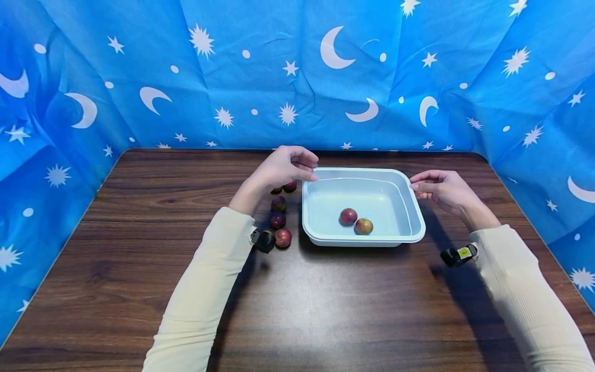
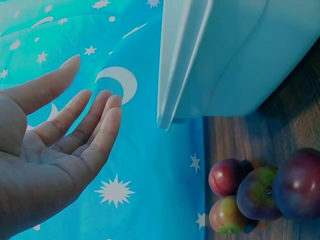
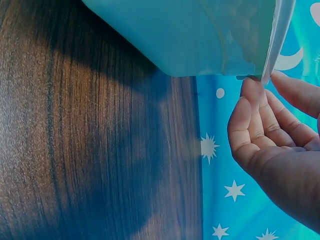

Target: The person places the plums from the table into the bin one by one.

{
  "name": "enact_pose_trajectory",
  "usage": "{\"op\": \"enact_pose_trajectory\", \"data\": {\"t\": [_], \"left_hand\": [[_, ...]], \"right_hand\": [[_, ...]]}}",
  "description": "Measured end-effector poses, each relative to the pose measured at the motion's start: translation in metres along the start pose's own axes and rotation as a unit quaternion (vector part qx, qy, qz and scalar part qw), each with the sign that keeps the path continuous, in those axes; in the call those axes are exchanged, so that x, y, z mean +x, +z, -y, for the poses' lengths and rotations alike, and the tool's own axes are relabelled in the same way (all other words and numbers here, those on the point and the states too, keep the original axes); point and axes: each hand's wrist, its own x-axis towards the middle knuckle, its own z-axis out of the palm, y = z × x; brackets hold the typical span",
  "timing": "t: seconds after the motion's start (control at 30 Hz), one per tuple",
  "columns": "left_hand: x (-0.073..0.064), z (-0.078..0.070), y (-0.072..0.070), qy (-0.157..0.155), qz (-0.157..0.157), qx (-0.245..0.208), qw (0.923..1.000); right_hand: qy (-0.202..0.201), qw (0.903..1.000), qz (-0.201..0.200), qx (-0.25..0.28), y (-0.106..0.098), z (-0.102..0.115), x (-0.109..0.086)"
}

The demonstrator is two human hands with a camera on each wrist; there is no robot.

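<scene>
A pale plastic basin (image 1: 390, 236) stands on the table with two plums (image 1: 348, 216) inside, one red and one yellowish red. At its back right corner my right hand (image 1: 443, 191) pinches the rim between thumb and fingers; the right wrist view has the fingertips under that rim (image 3: 272, 50). My left hand (image 1: 285, 168) hovers by the back left corner. In the left wrist view its fingers (image 2: 102, 142) are relaxed, apart from the basin and holding nothing. Below the left wrist, several loose plums (image 1: 283, 238) lie in a rough row left of the basin, partly hidden by the hand.
The dark wooden table (image 1: 130, 248) meets a blue curtain (image 1: 260, 77) with white moons and stars along its back edge. The same cloth hangs at both sides. Each wrist carries a small black camera (image 1: 264, 241).
</scene>
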Motion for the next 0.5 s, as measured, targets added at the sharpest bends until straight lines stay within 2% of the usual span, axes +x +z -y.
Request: {"op": "enact_pose_trajectory", "data": {"t": [0.17, 0.37, 0.5], "left_hand": [[-0.001, 0.000, -0.005, 0.003, -0.003, 0.013, 0.9999], [-0.003, 0.002, -0.011, 0.014, -0.012, 0.009, 0.9998], [-0.005, 0.004, -0.015, 0.008, -0.017, 0.007, 0.9998]], "right_hand": [[0.005, 0.9988, -0.026, -0.042, 0.002, -0.001, 0.001], [-0.004, 1.0000, 0.002, 0.005, 0.000, 0.000, 0.000], [0.003, 0.9997, -0.014, -0.017, 0.001, -0.001, 0.000]]}}
